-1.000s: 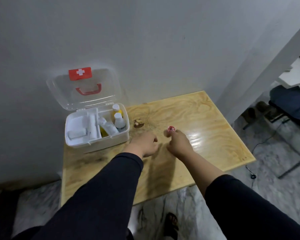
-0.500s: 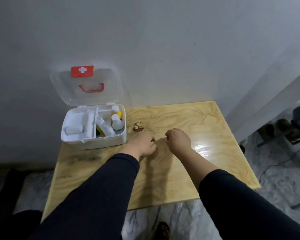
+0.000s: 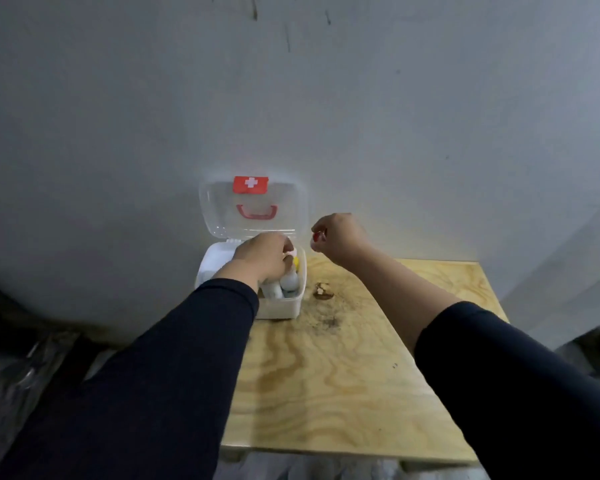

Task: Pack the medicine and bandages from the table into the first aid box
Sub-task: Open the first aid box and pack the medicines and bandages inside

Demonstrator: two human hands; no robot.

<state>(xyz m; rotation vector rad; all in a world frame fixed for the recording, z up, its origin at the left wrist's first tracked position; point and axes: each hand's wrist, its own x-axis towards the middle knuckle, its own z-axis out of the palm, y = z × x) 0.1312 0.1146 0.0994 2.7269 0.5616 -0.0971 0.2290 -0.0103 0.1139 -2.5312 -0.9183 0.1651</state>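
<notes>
First aid box (image 3: 281, 308) sits at the table's (image 3: 361, 393) back left corner, against the wall. Clear lid (image 3: 253, 209) is swung up and leaning back, red cross label and red handle showing through it.

Contents visible in the box: a couple of white bottles (image 3: 289, 280) upright or leaning in the compartment nearest the table centre, plus something yellow (image 3: 296, 262) behind them. Other compartment is mostly hidden by the left arm.

Left hand (image 3: 262, 259) is over the box, fingers curled down among the bottle tops. Looks like it's pinching a small pale piece at the box's rim, but too blurred to call; can't tell if it's gripping or just touching.

Right hand (image 3: 340, 239) is raised just beside the box, level with the lid's lower edge. Fingers closed around a small red item (image 3: 317, 236), only a sliver of it showing. Can't tell what it is: cap or small container.

Rest of the table: bare wood apart from a small brown scrap (image 3: 323, 291) near the box and a dark smudge. No loose medicine or bandages visible there.

Judgement: packing is nearly finished. Left to do: red item into the box, clear the left hand, shut the lid. Bandages can't be confirmed inside, since the arm hides that side.
</notes>
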